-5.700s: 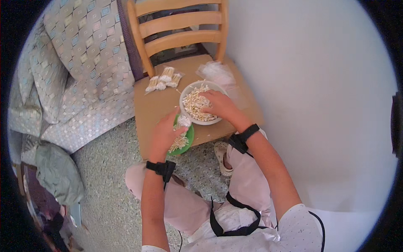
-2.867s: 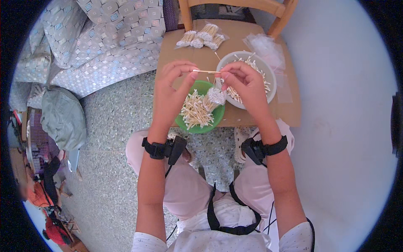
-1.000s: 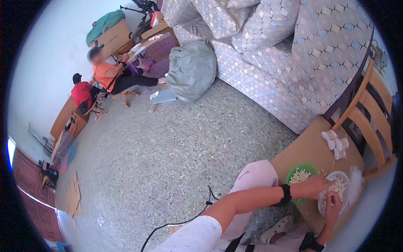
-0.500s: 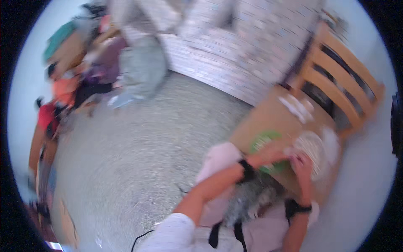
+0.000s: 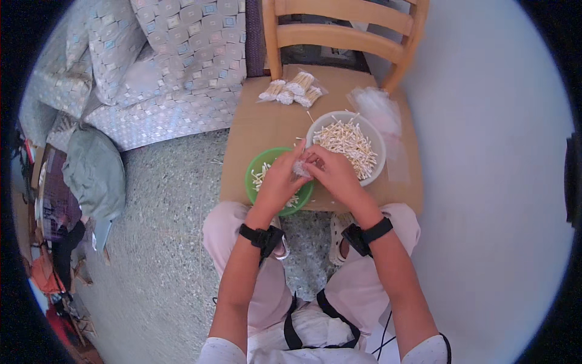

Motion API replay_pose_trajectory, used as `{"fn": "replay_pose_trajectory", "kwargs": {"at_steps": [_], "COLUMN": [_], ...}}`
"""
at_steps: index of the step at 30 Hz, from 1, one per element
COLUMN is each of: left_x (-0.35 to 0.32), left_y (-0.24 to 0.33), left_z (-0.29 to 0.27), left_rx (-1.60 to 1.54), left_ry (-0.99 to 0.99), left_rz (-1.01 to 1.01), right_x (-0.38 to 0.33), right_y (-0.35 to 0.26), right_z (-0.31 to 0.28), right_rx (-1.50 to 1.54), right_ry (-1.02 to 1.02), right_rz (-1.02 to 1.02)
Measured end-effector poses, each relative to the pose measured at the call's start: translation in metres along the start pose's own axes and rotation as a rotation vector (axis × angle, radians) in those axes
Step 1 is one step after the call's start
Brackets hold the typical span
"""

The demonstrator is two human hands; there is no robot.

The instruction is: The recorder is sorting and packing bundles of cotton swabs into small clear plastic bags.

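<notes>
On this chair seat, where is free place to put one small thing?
Chair seat: bare at left, between the bagged cotton swabs and the green bowl, and at the front right corner, beside the plastic bags and white bowl. Crowded in the middle, where the left hand and right hand meet.

A whitish, see-through bundle, mostly covered, is held above the right side of a round green bowl; its contents are too small and hidden to tell. The green bowl stands upright, with loose cotton swabs lying at mixed angles inside. Beyond it to the right, a wider white bowl sits upright, heaped with white-tipped, pale-stemmed swabs pointing every way, a few poking past its back rim.
</notes>
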State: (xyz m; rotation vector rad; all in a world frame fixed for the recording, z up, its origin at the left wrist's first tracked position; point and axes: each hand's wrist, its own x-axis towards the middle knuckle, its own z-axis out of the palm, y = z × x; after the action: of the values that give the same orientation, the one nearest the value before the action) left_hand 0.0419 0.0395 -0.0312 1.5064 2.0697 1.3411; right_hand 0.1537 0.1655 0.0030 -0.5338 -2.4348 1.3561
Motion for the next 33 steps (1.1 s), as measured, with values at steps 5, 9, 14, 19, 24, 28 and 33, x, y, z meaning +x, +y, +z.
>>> {"fn": "replay_pose_trajectory", "kwargs": {"at_steps": [5, 9, 14, 19, 24, 28, 33], "left_x": [-0.007, -0.003, -0.003, -0.006, 0.003, 0.004, 0.001], "left_y": [0.004, 0.001, -0.004, -0.007, -0.012, -0.015, -0.011], "left_z": [-0.004, -0.009, -0.013, -0.017, -0.029, -0.024, -0.02], "left_rx": [0.0, -0.009, 0.017, 0.262, -0.336, -0.472, -0.478], "left_ry": [0.017, 0.015, -0.01, 0.176, 0.293, 0.346, 0.296], "left_rz": [0.022, 0.073, 0.04, 0.154, -0.108, -0.2, -0.164], "right_x": [-0.002, 0.0, 0.001, 0.001, -0.012, -0.006, -0.005], "right_y": [0.0, -0.003, -0.01, -0.008, 0.023, 0.025, 0.018], "right_z": [0.003, -0.003, -0.008, -0.026, -0.029, -0.015, -0.019], "right_rx": [-0.246, -0.401, -0.441, -0.241, -0.477, -0.718, -0.8], "right_ry": [0.012, 0.006, 0.015, 0.191, 0.282, 0.25, 0.405], "right_rz": [-0.142, -0.296, -0.406, -0.176, -0.008, 0.02, 0.028]}}
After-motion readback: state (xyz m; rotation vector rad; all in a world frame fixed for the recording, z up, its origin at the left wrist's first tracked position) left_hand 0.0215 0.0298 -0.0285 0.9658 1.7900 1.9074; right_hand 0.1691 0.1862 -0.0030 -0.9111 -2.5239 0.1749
